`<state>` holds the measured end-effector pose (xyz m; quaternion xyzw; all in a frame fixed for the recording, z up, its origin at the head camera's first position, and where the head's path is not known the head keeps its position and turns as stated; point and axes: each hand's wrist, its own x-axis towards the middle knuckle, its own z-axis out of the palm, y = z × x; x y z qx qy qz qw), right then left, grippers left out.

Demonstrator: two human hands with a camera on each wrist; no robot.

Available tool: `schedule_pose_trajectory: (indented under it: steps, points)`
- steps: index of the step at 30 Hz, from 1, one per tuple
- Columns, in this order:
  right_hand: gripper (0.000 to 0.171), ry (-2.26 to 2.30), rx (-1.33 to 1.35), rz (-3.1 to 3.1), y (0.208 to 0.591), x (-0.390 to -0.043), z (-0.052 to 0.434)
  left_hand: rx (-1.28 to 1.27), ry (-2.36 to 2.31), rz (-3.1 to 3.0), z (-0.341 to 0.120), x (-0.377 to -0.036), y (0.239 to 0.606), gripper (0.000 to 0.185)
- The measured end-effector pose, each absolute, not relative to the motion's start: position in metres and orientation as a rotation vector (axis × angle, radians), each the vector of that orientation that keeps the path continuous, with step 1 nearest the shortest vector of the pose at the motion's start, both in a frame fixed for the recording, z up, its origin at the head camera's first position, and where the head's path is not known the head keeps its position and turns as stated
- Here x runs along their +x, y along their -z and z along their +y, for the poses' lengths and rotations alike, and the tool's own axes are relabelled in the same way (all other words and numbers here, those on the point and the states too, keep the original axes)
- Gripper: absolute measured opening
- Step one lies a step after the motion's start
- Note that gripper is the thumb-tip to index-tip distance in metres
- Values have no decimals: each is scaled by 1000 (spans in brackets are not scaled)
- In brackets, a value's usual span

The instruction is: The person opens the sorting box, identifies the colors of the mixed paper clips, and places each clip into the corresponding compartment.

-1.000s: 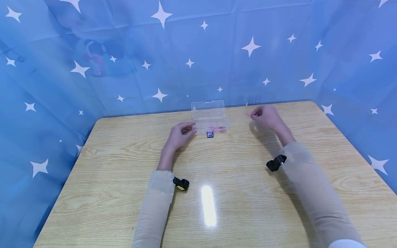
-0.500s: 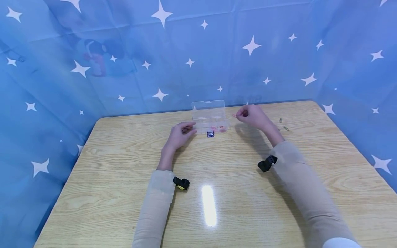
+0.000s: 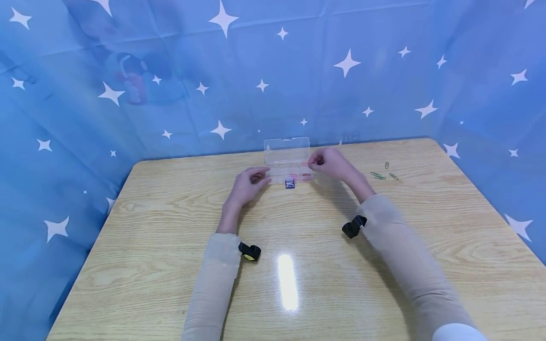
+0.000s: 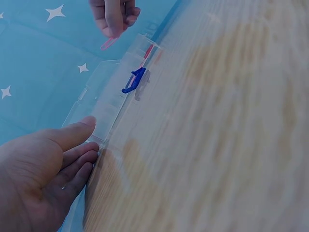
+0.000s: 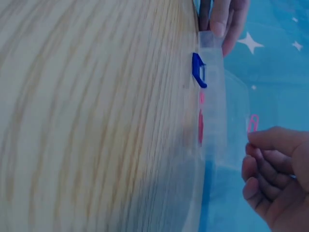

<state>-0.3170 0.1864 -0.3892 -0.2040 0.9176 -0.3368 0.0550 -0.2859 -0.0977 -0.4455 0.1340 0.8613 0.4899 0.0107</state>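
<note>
A clear plastic box (image 3: 286, 171) with its lid (image 3: 286, 149) raised stands at the far edge of the table. My left hand (image 3: 249, 186) touches its left end with relaxed fingers and thumb apart. Between thumb and forefinger, my right hand (image 3: 328, 163) pinches a pink paper clip (image 5: 253, 123) at the box's right end, raised above it in the left wrist view. Red and pink paper clips (image 3: 305, 175) lie in the box's right front part. At the front of the box is a small blue piece (image 4: 134, 80); I cannot tell what it is.
Several green paper clips (image 3: 378, 176) lie on the wooden table (image 3: 332, 265) to the right of my right hand. A blue curtain (image 3: 179, 57) with white stars hangs right behind the table and along its sides.
My right hand has moved left with the pink paper clip, from the table's right part to the box's right end. The green paper clips have come into sight. My left hand stays at the box.
</note>
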Motion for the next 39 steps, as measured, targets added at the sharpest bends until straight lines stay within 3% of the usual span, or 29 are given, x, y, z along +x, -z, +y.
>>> schedule_pose_trajectory:
  steps: [17,39]
  points:
    - [11,1003,-615,2711,397,-318,160,437,-1542,2684,-98,-287,447,36]
    - [18,1044,-607,2727,399,-313,165,444,-1554,2681,-97,-286,447,38]
